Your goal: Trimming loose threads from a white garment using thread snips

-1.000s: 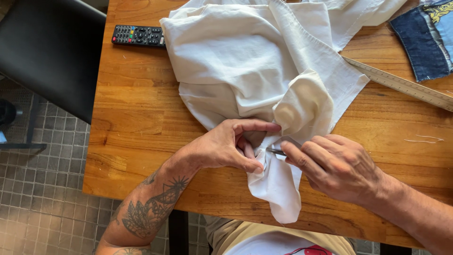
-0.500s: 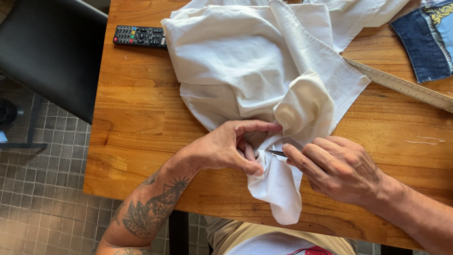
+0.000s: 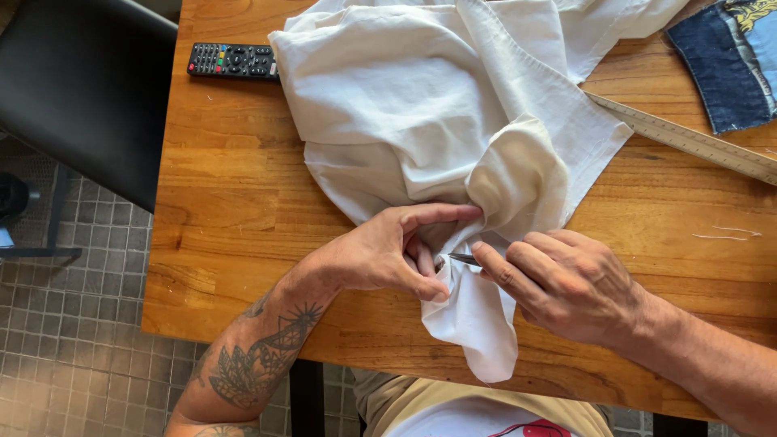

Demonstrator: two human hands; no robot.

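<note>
Left hand fingers pinch the white cloth; right hand fingers grip a thin metal tool, its tip hidden in folds.

Only one view here: the head cam sat above the wooden table and looked almost straight down, pretty close in. Both hands landed low in the middle, floor tiles showed on the left. No second view to overlap.
</note>
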